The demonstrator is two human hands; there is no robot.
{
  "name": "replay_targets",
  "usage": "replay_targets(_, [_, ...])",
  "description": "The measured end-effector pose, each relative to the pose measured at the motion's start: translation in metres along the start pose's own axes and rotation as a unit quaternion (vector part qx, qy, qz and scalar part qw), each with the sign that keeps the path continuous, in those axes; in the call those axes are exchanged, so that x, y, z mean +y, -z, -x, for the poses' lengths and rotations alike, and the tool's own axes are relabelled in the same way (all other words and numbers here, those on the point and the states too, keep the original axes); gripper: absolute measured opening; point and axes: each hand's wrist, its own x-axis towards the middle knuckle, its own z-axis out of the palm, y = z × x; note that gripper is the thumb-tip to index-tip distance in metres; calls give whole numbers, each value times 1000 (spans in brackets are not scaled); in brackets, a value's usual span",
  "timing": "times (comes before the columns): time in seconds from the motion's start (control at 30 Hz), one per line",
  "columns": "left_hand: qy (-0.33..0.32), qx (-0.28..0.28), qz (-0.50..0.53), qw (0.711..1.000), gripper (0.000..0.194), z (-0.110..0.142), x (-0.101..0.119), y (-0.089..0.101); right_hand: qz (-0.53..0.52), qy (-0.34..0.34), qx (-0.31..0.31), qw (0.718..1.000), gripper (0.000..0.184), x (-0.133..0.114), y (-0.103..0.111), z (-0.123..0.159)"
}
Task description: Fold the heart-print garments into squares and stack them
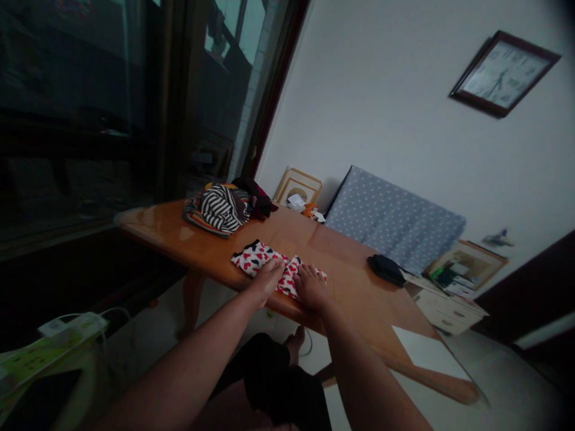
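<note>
Dim and tilted, the room shows a white plaster wall (368, 102) with a square dark-framed wall clock (505, 73) at upper right and a dark glass door (76, 108) filling the upper left. Across the middle runs a glossy honey-brown wooden table (345, 281). Near its front edge lies a folded white cloth with red and black heart prints (258, 257), and the person's left hand (266, 281) and right hand (312, 288) both rest on it, side by side and almost touching. Each lies palm down with its fingers spread flat (a wide, open hand, no pinch that I can see), pressing on the cloth rather than closing around it. Further along the table, toward upper centre, sits a heap of black-and-white striped clothing (220, 208) with a dark maroon garment (254, 197) just beside it. To the right are a black fabric pouch (385, 270) and a grey-blue polka-dot board (390, 218) leaning against the wall, while a white paper sheet (429, 353) lies at the lower right corner of the table. A white power strip (74, 326) sits at lower left.
</note>
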Motion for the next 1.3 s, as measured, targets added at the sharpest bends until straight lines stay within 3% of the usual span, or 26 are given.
replay_targets(0.1, [1, -4, 15, 1000, 32, 0, 0, 0, -63, -7, 6, 998, 42, -3, 12, 1])
replay_targets(0.17, [2, -7, 4, 1000, 33, -1, -1, 1, -129, -36, 41, 990, 41, 1, 29, 2])
replay_targets(0.3, [6, -10, -17, 1000, 33, -4, -5, 4, -204, -173, 166, 949, 53, 30, 56, 14])
replay_targets(0.4, [-2, 12, -46, 999, 32, -9, -3, 2, -217, -240, 221, 920, 52, 57, 54, 32])
replay_targets(0.53, [-64, 28, -162, 984, 31, -20, 7, -9, -216, -251, 201, 922, 50, 81, 32, 52])
replay_targets(0.63, [-148, -35, -283, 947, 32, -31, 15, -21, -227, -231, 184, 928, 49, 84, 17, 58])
replay_targets(0.73, [-215, -127, -407, 879, 35, -43, 17, -32, -234, -211, 182, 932, 50, 80, 13, 58])
replay_targets(0.83, [-244, -193, -498, 809, 37, -54, 11, -39, -228, -180, 177, 940, 52, 73, 16, 55])
replay_targets(0.9, [-249, -219, -530, 780, 38, -62, 4, -40, -214, -152, 170, 950, 52, 70, 18, 52])
replay_targets(1.17, [-147, -250, -602, 744, 52, -74, -10, -32, -102, -141, 69, 982, 43, 75, 13, 51])
replay_targets(1.3, [-129, -254, -622, 729, 56, -76, 3, -30, -135, -141, 91, 977, 42, 83, 17, 50])
